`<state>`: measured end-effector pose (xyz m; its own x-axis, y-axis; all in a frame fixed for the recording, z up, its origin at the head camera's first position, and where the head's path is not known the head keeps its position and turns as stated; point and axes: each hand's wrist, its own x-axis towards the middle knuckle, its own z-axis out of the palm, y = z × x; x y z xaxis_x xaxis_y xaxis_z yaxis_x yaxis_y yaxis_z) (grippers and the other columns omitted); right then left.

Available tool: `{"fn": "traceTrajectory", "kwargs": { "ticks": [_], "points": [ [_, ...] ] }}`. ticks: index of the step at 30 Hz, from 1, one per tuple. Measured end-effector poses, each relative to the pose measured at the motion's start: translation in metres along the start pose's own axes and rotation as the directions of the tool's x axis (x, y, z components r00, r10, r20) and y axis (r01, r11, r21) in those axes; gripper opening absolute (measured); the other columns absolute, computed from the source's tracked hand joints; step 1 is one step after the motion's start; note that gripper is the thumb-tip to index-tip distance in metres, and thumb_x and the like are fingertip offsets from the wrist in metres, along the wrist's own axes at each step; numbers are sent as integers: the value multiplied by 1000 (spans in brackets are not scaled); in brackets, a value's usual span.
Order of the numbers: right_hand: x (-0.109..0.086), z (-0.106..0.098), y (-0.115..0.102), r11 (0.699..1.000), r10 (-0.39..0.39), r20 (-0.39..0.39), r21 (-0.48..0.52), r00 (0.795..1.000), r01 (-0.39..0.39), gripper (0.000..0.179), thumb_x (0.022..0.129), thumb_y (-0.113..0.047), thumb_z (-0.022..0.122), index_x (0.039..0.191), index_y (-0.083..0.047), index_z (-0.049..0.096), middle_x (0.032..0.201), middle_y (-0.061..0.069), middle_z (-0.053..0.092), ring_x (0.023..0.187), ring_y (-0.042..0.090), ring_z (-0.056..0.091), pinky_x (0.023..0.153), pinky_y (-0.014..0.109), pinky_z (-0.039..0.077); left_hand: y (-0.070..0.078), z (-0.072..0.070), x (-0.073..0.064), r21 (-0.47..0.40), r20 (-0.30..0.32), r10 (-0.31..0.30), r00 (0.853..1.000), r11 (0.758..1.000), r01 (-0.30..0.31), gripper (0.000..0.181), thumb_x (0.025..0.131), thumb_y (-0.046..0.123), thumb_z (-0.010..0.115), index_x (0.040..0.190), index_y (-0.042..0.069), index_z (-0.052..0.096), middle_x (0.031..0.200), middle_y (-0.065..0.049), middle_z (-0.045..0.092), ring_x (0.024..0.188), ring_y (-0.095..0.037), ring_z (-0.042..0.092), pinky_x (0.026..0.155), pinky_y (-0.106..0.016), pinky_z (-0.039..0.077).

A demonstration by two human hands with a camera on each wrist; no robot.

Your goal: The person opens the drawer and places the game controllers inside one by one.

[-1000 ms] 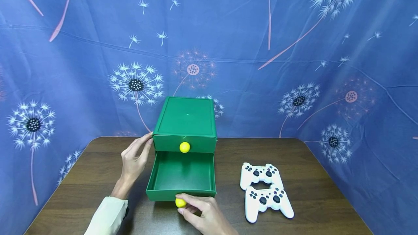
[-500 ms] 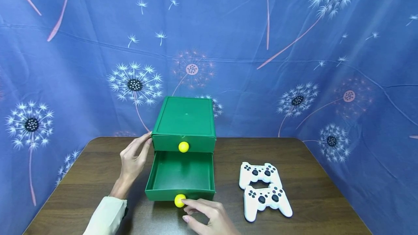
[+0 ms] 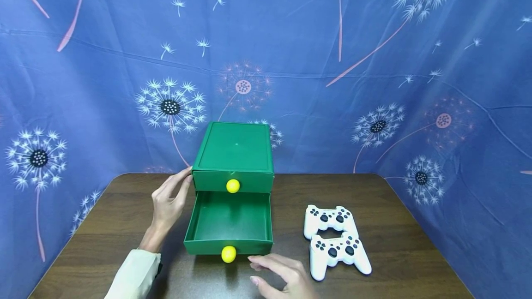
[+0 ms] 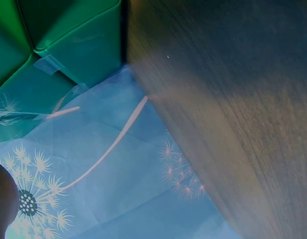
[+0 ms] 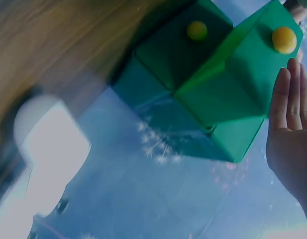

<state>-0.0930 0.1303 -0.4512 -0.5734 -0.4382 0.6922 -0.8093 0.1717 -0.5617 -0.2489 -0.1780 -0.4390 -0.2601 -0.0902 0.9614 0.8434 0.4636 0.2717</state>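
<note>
A green box with two drawers (image 3: 237, 146) stands on the table. Its lower drawer (image 3: 232, 225) is pulled out and its green inner floor shows; the upper drawer (image 3: 209, 181) is in. Each drawer front has a yellow round knob, the upper knob (image 3: 232, 186) and the lower knob (image 3: 228, 254). My left hand (image 3: 168, 202) touches the box's left side near the upper front corner with extended fingers and thumb. To the right of the lower knob, apart from it, my right hand (image 3: 284, 276) holds nothing, its fingers and thumb spread apart.
Two white game controllers lie to the right of the box, the rear controller (image 3: 330, 220) touching the front controller (image 3: 338, 255). A dark wooden table (image 3: 395, 243) carries everything. Behind it hangs a blue cloth (image 3: 299, 119) with a dandelion print.
My right hand has let go of the lower drawer's knob and moved right, away from it. The left hand stays at the box's side, and the drawer stays pulled out.
</note>
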Motion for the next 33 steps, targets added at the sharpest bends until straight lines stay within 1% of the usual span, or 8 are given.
{"fn": "traceTrajectory", "kwargs": {
  "ticks": [5, 7, 8, 15, 19, 21, 27, 33],
  "points": [
    [-2, -15, -2, 999, -16, -47, -39, 999, 15, 38, 89, 1, 79, 125, -7, 71, 104, 1, 74, 92, 14, 73, 79, 23, 60, 3, 0, 1, 2, -1, 0, 1000, 1000, 0, 32, 80, -23, 71, 110, -13, 74, 104, -26, 74, 107, -2, 67, 93, -16, 52],
    [-3, -21, -3, 998, 6, -58, -67, 998, -10, 38, 89, 1, 79, 125, -9, 72, 105, 0, 75, 93, 13, 73, 80, 22, 60, 4, 0, 1, 5, -2, -3, 1000, 1000, 3, 32, 79, -24, 71, 109, -14, 73, 104, -26, 74, 107, -1, 66, 92, -16, 52],
    [-4, -23, -3, 996, -1, -68, -88, 998, -5, 38, 89, 1, 80, 125, -8, 72, 105, 1, 75, 92, 14, 73, 80, 22, 60, 4, 0, 1, 5, -2, -5, 1000, 1000, 5, 31, 79, -24, 71, 109, -14, 73, 103, -26, 74, 107, -1, 66, 92, -16, 52],
    [-12, -44, 2, 982, 52, -152, -174, 987, -78, 47, 82, 8, 81, 125, -9, 72, 109, 2, 76, 91, 19, 74, 81, 22, 59, 1, 1, -1, -1, -2, -7, 1000, 1000, 7, 26, 85, -17, 72, 110, -13, 74, 104, -25, 74, 107, -1, 66, 92, -16, 52],
    [-16, -53, 8, 972, 63, -191, -211, 980, -103, 50, 79, 12, 81, 124, -8, 72, 106, 4, 77, 90, 18, 74, 84, 19, 58, -2, 1, -2, 1, -6, -3, 1000, 1000, 3, 25, 87, -14, 72, 112, -11, 74, 104, -25, 75, 107, -2, 67, 92, -16, 53],
    [-17, -57, 13, 968, 43, -209, -233, 977, -92, 51, 76, 14, 82, 122, -6, 73, 103, 6, 77, 88, 20, 74, 85, 17, 56, -2, 1, -2, 0, -6, -3, 1000, 1000, 3, 26, 87, -14, 72, 112, -11, 74, 105, -25, 75, 107, -3, 67, 92, -17, 53],
    [-25, -71, 27, 943, 69, -259, -299, 963, -148, 50, 74, 15, 82, 119, -6, 74, 101, 5, 77, 85, 19, 75, 84, 13, 54, -3, 1, -2, -1, -4, -10, 1000, 1000, 10, 30, 84, -18, 72, 112, -11, 74, 105, -25, 75, 107, -2, 67, 92, -17, 53],
    [-32, -87, 36, 928, 81, -289, -327, 954, -178, 46, 74, 16, 81, 116, -1, 74, 100, 9, 77, 84, 19, 74, 82, 15, 55, -1, 1, -2, 2, -3, -12, 1000, 1000, 12, 36, 78, -24, 72, 112, -11, 74, 104, -25, 75, 106, -2, 67, 92, -17, 53]
  ]
}}
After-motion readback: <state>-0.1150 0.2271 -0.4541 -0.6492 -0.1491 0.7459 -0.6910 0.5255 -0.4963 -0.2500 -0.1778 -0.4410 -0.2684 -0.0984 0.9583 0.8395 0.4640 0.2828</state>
